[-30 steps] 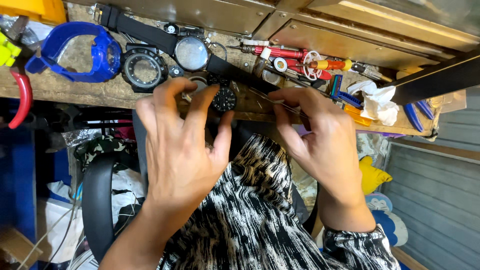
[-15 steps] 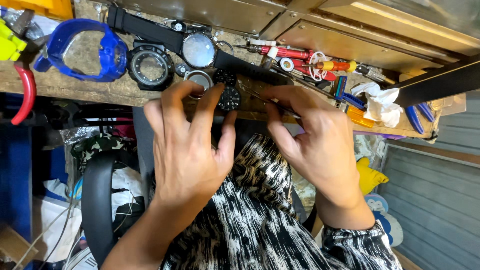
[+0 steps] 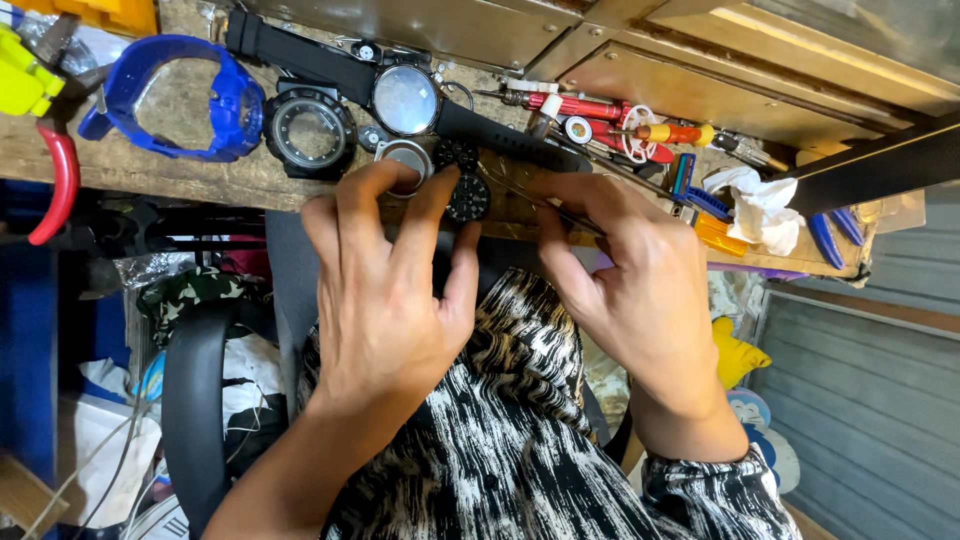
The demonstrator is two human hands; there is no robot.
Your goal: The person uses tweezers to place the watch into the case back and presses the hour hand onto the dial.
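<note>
Workbench seen from above. The left hand (image 3: 385, 290) pinches a small dark round watch part (image 3: 467, 197) between thumb and fingertips at the near edge of the wooden surface (image 3: 180, 170); holding it at the edge probably keeps the piece steady against the wood while leaving room for both hands. The right hand (image 3: 640, 290) has its grip pressed together on a thin metal tool (image 3: 530, 197), likely tweezers, whose tip points toward the part; the slender tool suits work too fine for bare fingers.

Just behind the part lies a round metal case back (image 3: 404, 156), and beyond it a black strapped watch (image 3: 405, 98) stretched flat along the surface. To its left rest a black bezel ring (image 3: 310, 130) and a blue watch case with strap (image 3: 180, 95), set aside but within reach. Red-handled pliers (image 3: 55, 185) hang over the left near edge. Red screwdrivers (image 3: 600, 110) and a crumpled white tissue (image 3: 755, 200) occupy the right end.
</note>
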